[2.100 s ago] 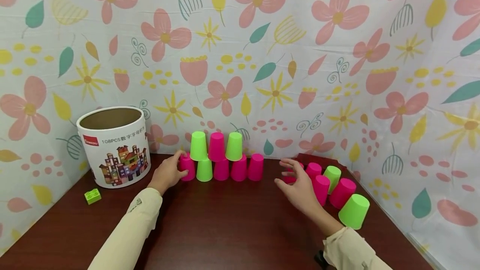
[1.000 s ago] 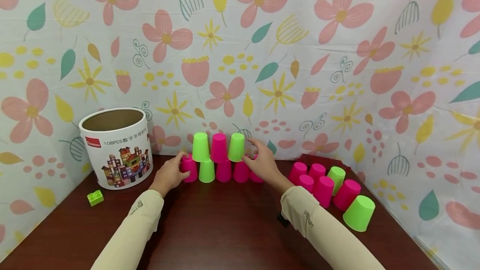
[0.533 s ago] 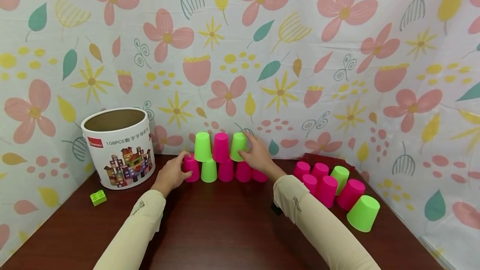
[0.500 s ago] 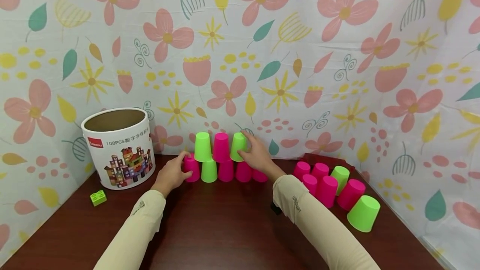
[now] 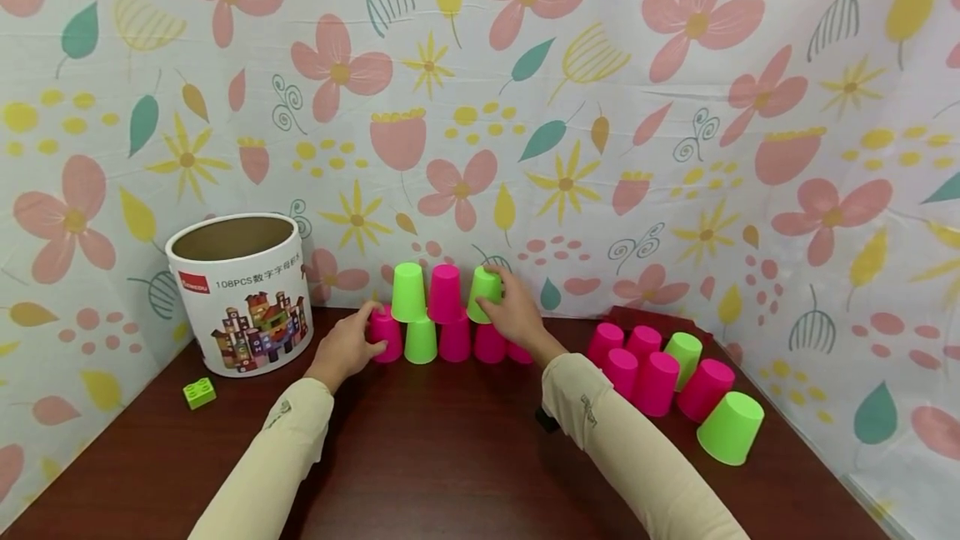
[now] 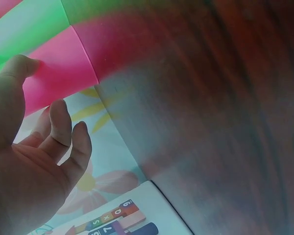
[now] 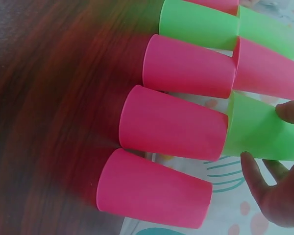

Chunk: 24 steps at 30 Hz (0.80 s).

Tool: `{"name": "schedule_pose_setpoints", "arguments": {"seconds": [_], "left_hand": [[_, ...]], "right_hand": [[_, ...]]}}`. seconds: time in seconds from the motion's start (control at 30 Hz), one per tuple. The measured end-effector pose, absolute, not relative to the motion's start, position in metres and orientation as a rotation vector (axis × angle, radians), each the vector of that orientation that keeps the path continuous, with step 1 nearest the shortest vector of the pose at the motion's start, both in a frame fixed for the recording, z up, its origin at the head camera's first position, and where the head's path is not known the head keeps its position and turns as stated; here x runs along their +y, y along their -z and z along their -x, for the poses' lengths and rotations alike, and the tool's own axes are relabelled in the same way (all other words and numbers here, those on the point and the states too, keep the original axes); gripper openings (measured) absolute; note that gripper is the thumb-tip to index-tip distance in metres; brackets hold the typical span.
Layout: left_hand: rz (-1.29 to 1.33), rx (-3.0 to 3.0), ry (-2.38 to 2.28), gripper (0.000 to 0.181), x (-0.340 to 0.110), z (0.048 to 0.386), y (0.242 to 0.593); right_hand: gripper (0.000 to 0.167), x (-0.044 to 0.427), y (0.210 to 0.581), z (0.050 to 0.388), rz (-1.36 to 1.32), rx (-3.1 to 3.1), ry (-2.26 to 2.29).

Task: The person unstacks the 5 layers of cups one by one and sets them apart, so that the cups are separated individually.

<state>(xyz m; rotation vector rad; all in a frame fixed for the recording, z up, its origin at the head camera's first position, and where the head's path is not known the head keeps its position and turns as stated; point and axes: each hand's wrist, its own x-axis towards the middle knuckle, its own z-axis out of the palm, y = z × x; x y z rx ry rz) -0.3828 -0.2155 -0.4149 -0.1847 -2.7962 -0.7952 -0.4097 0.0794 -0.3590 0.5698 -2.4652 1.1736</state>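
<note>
left hand (image 5: pixel 342 348) grips pink cup (image 5: pixel 386 337) — right hand (image 5: pixel 519 312) grips upper green cup (image 5: pixel 482 297)

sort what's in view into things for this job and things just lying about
Job: pink cup in the left hand; green cup in the right hand; the other stacked cups; probably the loose cups at right

Lying about: white bucket; green toy brick; seemingly the red item behind the loose cups

Head view looks forward and down; close, seemingly sideways wrist views share cups (image 5: pixel 454 340).
</note>
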Motion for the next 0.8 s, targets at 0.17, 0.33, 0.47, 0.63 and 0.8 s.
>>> {"name": "schedule_pose_setpoints", "arguments": {"seconds": [0.17,0.33,0.47,0.63,0.8], "left_hand": [[0.175,-2.806,0.799,0.057,-0.214,0.382,0.414],[0.164,-2.808,0.805,0.057,-0.214,0.382,0.414],[0.163,-2.816,0.813,0.058,-0.215,0.383,0.415],[0.167,-2.814,0.813,0.06,-0.216,0.383,0.415],[0.182,-2.802,0.813,0.058,-0.215,0.381,0.413]], "right_hand": [[0.051,0.09,0.362,0.401,-0.551,-2.4,-1.26],[0.049,0.101,0.364,0.389,-0.556,-2.36,-1.249],[0.049,0.111,0.366,0.376,-0.598,-2.332,-1.217],[0.05,0.129,0.368,0.355,-0.654,-2.302,-1.213],[0.052,0.148,0.37,0.331,-0.661,-2.304,-1.186]]}}
